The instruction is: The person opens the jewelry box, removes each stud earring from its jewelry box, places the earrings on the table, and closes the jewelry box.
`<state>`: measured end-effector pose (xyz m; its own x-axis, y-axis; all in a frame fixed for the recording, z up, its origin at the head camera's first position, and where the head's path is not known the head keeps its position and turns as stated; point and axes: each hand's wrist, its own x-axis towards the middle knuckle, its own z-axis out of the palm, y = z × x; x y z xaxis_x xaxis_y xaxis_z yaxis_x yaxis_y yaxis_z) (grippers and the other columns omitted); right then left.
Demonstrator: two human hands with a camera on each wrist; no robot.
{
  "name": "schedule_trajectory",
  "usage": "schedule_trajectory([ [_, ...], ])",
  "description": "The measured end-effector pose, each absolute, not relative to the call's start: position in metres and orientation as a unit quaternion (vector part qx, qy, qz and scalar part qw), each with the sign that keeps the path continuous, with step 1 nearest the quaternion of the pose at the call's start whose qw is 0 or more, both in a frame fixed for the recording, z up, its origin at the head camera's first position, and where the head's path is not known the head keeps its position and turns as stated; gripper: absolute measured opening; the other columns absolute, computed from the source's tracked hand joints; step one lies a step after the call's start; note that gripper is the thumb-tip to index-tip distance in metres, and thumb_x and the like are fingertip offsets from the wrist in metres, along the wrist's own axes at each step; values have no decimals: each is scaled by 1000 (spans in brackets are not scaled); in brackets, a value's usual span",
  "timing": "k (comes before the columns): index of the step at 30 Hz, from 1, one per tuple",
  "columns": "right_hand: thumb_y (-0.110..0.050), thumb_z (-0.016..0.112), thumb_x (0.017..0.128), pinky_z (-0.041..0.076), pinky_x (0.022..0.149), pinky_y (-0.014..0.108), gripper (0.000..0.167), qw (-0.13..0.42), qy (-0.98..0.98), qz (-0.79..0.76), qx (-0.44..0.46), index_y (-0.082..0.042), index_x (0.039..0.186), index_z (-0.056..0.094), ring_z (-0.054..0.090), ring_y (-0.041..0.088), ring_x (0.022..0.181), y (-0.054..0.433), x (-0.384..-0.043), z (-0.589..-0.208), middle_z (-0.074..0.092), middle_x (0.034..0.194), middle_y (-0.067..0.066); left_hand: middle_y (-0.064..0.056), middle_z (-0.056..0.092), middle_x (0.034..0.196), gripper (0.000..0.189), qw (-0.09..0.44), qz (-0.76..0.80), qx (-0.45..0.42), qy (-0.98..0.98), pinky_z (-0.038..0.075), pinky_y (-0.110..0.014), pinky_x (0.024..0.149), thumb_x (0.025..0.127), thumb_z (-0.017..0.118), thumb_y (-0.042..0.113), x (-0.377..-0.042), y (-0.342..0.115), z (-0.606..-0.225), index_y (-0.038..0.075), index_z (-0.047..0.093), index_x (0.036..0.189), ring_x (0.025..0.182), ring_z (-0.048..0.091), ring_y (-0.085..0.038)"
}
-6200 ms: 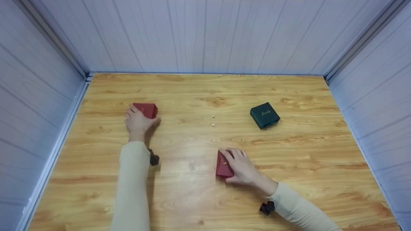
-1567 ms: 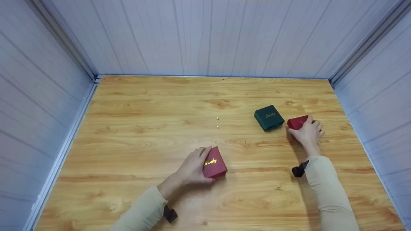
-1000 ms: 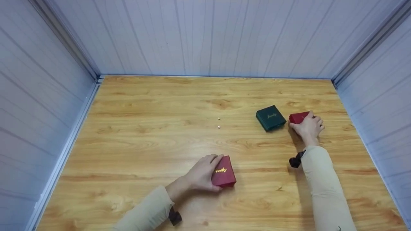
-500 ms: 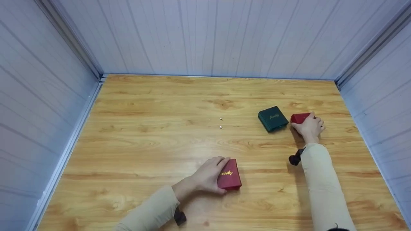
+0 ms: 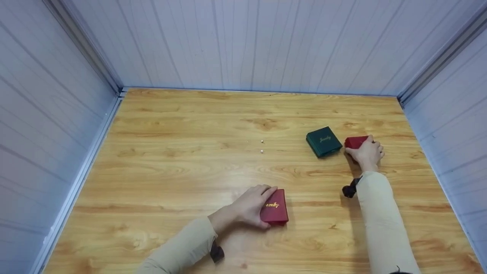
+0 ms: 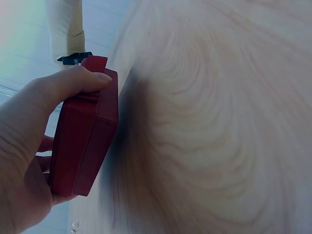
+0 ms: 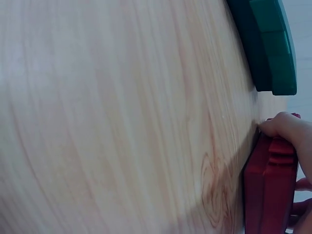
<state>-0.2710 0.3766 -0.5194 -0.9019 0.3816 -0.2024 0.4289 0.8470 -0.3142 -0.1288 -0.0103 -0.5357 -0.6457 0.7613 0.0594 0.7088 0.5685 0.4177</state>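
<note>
Gripping the near red box [image 5: 277, 213] from its left end with the left hand [image 5: 249, 207], with the thumb on the near side and fingers over the far edge; clamping it from two opposite sides, probably to hold lid and base together as one; leaving most of the gold lettering [image 5: 272, 204] in sight, thanks to reaching in from the end rather than down over the top; holding it low over or on the near part of the desk [image 5: 171, 171], in front of the body and within comfortable reach; cannot tell whether resting flat or lifted slightly clear;

Gripping the far red box [image 5: 354, 142] with the right hand [image 5: 367, 152], at the end of an outstretched arm; with the thumb toward the green box [image 5: 323, 140] and fingers wrapped over the right-hand part of the top; perhaps grasped from the near right for want of room on the other side, being just beside the green box with only a narrow gap between;

Leaving the green box untouched, turned at an angle, lettering upward and lid apparently down; can also make out two small shiny pieces [image 5: 261, 151] near the middle, apart from both hands; too small to identify, perhaps set out there for easy spotting against bare wood
</note>
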Motion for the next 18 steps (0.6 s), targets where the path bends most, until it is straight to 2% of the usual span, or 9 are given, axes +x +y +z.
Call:
schedule_trajectory([
  [11, -47, 60, 76, 19, 89, 61, 99, 59, 962, -183, 195, 6, 137, 3, 22, 53, 111, 379, -268, -520, 22, 124, 40, -8, 41, 123, 105, 72, 196, 447, 870, 33, -29, 94, 56, 74, 50, -138, -10, -539, 2, 27, 136, 107, 42, -17],
  [18, -52, 62, 73, 17, 89, 63, 105, 56, 965, -177, 185, 5, 138, 1, 21, 55, 111, 376, -265, -518, 19, 127, 40, -8, 41, 124, 105, 73, 190, 451, 869, 33, -29, 93, 56, 74, 51, -141, -10, -540, 3, 27, 137, 108, 42, -17],
])
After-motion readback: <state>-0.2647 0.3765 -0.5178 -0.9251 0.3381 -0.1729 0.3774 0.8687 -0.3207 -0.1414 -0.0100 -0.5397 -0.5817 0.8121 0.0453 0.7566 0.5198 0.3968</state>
